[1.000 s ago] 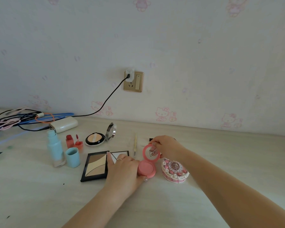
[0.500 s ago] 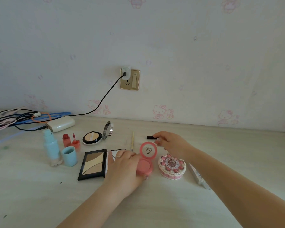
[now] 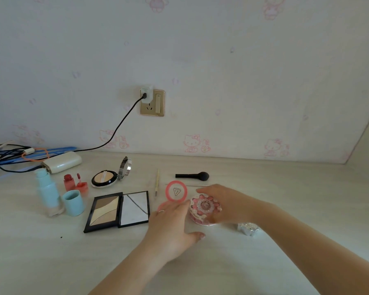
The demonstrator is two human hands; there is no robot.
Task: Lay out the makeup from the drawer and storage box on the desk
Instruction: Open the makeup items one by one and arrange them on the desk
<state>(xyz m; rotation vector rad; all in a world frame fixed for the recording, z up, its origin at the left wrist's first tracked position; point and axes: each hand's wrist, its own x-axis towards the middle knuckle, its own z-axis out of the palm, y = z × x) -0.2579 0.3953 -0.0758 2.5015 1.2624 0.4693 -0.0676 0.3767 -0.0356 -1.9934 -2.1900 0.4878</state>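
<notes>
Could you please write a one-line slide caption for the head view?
Both hands, left hand and right hand, close on a round pink-and-white decorated case among makeup laid out on the pale desk.

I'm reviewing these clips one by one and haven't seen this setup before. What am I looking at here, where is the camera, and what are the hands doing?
There is no machine: a person wears one wide-angle camera on the head, looking forward and down at a pale desk against a wall.

Laid out on the desk are a blue bottle with its cap beside it, a red lip tint, an open powder compact, an open contour palette, a thin stick, a black brush and an open pink blush compact.

The right hand grips a round decorated pink case. The left hand lies with straight fingers touching that case and holds nothing. A silvery object sits by the right forearm.
</notes>
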